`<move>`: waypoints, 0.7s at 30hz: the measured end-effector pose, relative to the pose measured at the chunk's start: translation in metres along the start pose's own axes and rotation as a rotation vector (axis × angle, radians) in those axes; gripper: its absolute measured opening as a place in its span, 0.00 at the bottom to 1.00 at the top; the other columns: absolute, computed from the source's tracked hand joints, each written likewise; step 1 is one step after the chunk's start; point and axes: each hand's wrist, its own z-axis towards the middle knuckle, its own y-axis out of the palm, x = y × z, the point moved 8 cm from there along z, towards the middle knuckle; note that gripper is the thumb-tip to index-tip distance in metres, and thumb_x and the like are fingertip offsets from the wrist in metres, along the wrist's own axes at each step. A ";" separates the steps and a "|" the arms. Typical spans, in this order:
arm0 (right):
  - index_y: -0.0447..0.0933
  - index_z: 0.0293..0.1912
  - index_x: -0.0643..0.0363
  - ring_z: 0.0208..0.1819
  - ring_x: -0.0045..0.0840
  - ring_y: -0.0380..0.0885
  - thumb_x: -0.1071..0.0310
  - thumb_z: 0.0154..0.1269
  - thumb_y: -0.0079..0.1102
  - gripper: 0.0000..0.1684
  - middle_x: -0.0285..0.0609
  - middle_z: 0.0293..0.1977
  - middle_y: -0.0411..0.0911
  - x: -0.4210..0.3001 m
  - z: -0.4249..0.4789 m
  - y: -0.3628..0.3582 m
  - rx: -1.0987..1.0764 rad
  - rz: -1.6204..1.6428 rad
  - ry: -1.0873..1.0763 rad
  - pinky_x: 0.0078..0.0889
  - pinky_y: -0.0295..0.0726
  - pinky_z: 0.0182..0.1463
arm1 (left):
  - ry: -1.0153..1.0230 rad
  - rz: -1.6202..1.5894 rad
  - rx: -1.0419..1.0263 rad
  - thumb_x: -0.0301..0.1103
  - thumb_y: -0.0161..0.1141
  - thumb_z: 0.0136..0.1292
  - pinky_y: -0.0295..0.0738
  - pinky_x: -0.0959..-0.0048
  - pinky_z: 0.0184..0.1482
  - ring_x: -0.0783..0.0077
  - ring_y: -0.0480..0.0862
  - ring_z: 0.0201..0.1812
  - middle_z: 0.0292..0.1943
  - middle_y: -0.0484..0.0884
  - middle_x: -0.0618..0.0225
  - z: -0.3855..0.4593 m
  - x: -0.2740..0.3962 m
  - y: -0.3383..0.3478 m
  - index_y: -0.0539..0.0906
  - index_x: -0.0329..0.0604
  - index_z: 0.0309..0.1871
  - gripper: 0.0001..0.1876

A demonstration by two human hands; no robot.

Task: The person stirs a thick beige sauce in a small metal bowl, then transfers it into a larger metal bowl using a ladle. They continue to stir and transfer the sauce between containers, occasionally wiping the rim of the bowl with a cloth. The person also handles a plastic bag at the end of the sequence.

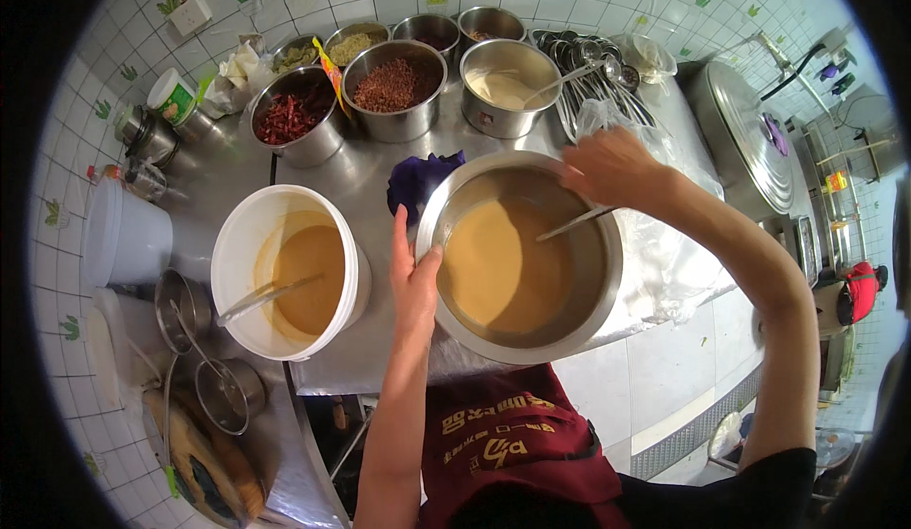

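My left hand point(416, 273) grips the left rim of a wide steel basin point(527, 347), its thumb over the edge. Tan liquid point(498, 266) fills the lower part of the basin. A metal utensil handle point(573, 223) slants out of that liquid toward the right rim and passes beneath my right wrist. Over the basin's upper right rim is my right hand point(608, 166), fingers curled; whether anything is in them is hidden. Left of the basin stands a white plastic bucket point(359, 287) of similar liquid, with a metal utensil point(270, 300) leaning in it.
Behind are steel pots of dried red chillies point(292, 118), reddish spice point(391, 86) and pale paste point(498, 89). A dark purple cloth point(420, 179) touches the basin. Ladles point(598, 56) lie at back right, beside a large lidded pot point(747, 130). Small steel pans point(231, 394) sit at left.
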 end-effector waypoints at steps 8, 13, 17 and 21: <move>0.75 0.45 0.53 0.39 0.44 0.83 0.60 0.63 0.62 0.13 0.48 0.34 0.82 -0.007 -0.078 0.073 0.055 0.381 0.127 0.47 0.81 0.42 | -0.009 0.017 0.017 0.19 0.50 0.65 0.60 0.70 0.70 0.69 0.71 0.67 0.71 0.66 0.58 -0.004 0.009 0.004 0.54 0.47 0.79 0.38; 0.83 0.40 0.52 0.41 0.44 0.82 0.61 0.61 0.58 0.10 0.45 0.35 0.84 -0.049 -0.094 0.091 0.025 0.718 0.171 0.47 0.80 0.45 | 0.063 0.161 0.055 0.21 0.48 0.69 0.59 0.70 0.70 0.68 0.65 0.70 0.74 0.61 0.59 -0.022 0.001 -0.002 0.53 0.42 0.78 0.34; 0.84 0.35 0.53 0.39 0.45 0.82 0.64 0.59 0.56 0.09 0.46 0.32 0.83 -0.074 -0.104 0.091 0.071 0.753 0.265 0.47 0.80 0.43 | 0.013 0.137 0.041 0.27 0.49 0.73 0.56 0.68 0.72 0.67 0.62 0.73 0.76 0.58 0.59 -0.047 -0.003 -0.006 0.53 0.40 0.78 0.32; 0.84 0.35 0.52 0.36 0.45 0.82 0.66 0.58 0.54 0.10 0.47 0.30 0.83 -0.063 -0.126 0.083 0.131 0.645 0.283 0.47 0.80 0.41 | -0.058 0.178 0.097 0.40 0.48 0.78 0.56 0.66 0.73 0.67 0.62 0.73 0.75 0.59 0.61 -0.065 -0.012 -0.028 0.51 0.41 0.79 0.32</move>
